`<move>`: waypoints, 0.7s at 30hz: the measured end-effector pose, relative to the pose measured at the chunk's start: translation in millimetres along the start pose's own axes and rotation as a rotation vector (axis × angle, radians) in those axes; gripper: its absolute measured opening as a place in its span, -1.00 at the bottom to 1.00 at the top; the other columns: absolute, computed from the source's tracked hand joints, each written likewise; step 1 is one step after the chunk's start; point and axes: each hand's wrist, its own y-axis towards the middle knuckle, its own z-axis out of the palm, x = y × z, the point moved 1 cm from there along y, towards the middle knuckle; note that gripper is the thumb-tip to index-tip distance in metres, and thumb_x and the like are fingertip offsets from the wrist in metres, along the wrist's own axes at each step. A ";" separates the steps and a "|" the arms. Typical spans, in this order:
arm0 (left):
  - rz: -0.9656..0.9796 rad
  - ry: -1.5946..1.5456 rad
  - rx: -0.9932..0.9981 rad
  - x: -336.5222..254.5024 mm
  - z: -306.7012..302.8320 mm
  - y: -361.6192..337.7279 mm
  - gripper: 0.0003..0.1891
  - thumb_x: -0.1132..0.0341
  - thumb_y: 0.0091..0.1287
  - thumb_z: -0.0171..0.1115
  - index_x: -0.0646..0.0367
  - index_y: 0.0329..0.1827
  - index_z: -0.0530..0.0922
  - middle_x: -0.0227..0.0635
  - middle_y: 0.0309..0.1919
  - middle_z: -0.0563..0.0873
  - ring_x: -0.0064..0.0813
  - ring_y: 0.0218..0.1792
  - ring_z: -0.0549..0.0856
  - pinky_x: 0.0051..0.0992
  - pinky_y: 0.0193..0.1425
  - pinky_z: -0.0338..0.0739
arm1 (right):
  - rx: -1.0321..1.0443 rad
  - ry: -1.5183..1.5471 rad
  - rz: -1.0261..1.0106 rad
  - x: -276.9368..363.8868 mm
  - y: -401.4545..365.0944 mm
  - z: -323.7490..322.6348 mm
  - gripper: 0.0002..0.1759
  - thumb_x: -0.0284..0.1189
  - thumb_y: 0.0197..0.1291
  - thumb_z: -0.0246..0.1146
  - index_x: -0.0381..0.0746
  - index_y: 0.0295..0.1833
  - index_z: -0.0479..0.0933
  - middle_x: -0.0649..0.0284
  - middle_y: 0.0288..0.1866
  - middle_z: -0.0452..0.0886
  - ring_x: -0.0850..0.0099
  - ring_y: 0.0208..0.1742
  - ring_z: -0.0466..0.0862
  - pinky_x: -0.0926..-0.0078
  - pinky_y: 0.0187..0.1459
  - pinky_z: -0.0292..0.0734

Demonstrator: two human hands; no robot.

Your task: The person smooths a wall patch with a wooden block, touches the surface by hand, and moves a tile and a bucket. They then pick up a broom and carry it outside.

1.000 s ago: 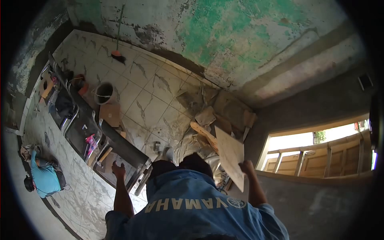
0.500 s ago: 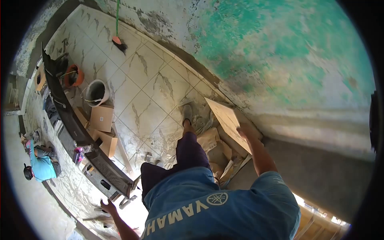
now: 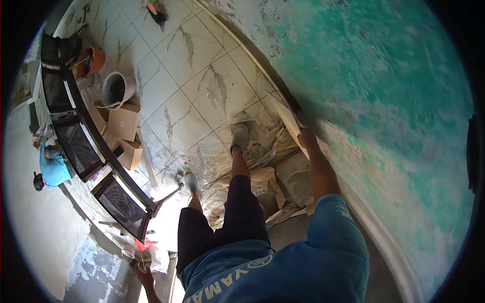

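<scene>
My right hand [image 3: 307, 139] is closed on the edge of a pale flat tile [image 3: 287, 118], which stands tilted beside the green wall and shows nearly edge-on. Below it lie crumpled brown paper [image 3: 265, 182] and dusty sheeting on the floor. My left hand [image 3: 144, 276] hangs low at the bottom left with its fingers partly spread, and I see nothing held in it. Close to its fingertips, but apparently farther off, are a white cup [image 3: 128, 251] and a red and white bag [image 3: 159, 257].
A long row of black mesh seats [image 3: 121, 204] runs along my left. Behind it are cardboard boxes [image 3: 124, 122], a grey bucket [image 3: 116, 91] and an orange bucket [image 3: 91, 60]. A person in a light blue shirt [image 3: 53, 166] crouches beyond the seats. A broom head [image 3: 157, 15] rests on the tiled floor.
My view has turned, and the wall fills more of the right side. The tile has swung from showing its broad face to nearly edge-on, still in my right hand.
</scene>
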 end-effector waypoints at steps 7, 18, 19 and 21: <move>0.025 0.029 -0.003 -72.3 -19.1 -12.7 -0.45 0.34 0.13 0.27 0.22 0.20 0.32 0.05 0.06 0.43 0.02 0.07 0.45 -0.16 0.08 0.40 | 0.017 0.028 -0.005 1.2 54.0 1.0 -0.71 -0.47 0.15 0.13 -0.40 -0.04 0.51 -0.10 -0.15 0.58 0.09 -0.12 0.61 0.19 -0.10 0.50; 0.044 -0.011 0.019 -82.9 -19.8 -11.6 -0.45 0.37 0.10 0.33 0.21 0.16 0.35 -0.09 -0.12 0.47 -0.21 -0.22 0.53 -0.37 -0.31 0.49 | -0.032 -0.050 -0.017 -3.9 80.7 -5.6 -0.64 -0.50 0.11 0.12 -0.41 0.04 0.44 -0.15 0.00 0.51 0.00 0.05 0.51 0.18 0.07 0.38; 0.043 -0.005 0.019 -86.8 -22.6 -10.9 -0.45 0.37 0.10 0.33 0.21 0.16 0.35 -0.09 -0.12 0.47 -0.21 -0.22 0.53 -0.37 -0.31 0.49 | -0.026 -0.048 -0.018 -6.7 85.7 -2.7 -0.64 -0.50 0.11 0.12 -0.41 0.04 0.44 -0.15 0.00 0.51 0.00 0.05 0.51 0.18 0.07 0.38; -0.034 -0.046 0.061 -96.1 -27.7 -9.6 -0.46 0.34 0.10 0.33 0.20 0.16 0.36 -0.11 -0.15 0.50 -0.24 -0.22 0.53 -0.38 -0.34 0.46 | -0.085 -0.030 -0.060 -13.2 95.3 3.7 -0.67 -0.39 0.04 0.17 -0.40 -0.12 0.53 -0.19 -0.14 0.57 -0.06 -0.10 0.59 0.09 -0.04 0.46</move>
